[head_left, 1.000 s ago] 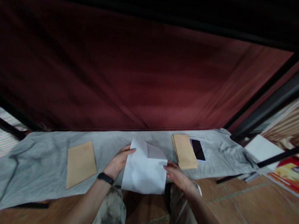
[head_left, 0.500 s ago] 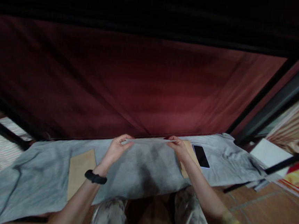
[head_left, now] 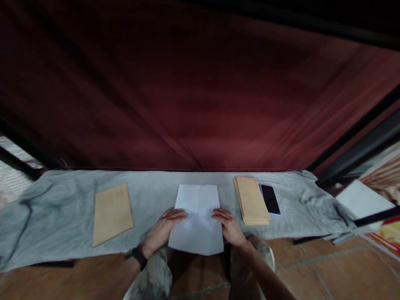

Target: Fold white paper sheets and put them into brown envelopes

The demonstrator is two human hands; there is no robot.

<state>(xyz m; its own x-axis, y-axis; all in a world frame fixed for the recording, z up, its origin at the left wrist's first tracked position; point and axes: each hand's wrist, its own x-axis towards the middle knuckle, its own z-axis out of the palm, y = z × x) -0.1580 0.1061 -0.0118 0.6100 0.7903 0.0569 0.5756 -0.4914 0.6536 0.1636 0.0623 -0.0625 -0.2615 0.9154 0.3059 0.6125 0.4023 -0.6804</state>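
Observation:
A white sheet of paper (head_left: 196, 231) with crease lines faces me, its upper half over the grey cloth (head_left: 75, 209) and its lower edge hanging past the cloth's front. At its left edge, my left hand (head_left: 165, 226) is closed on it, fingers on top; a black band sits on that wrist. My right hand (head_left: 230, 226) grips the opposite edge the same way. Both thumbs are hard to make out. To the left lies a single brown envelope (head_left: 113, 215). A stack of brown envelopes (head_left: 252, 201) rests to the right, beside a dark-screened phone (head_left: 270, 199).
Behind the cloth-covered surface hangs a dark red curtain (head_left: 203, 113). Black metal bars (head_left: 374, 118) frame both sides. A white board (head_left: 363, 200) and a red-and-yellow package (head_left: 398, 237) are at the far right. Below is a tiled floor (head_left: 314, 281).
The paper, seen nearly edge-on before, now shows its full face. Both hands have come down and nearer to me with it, uncovering the envelope stack on the right.

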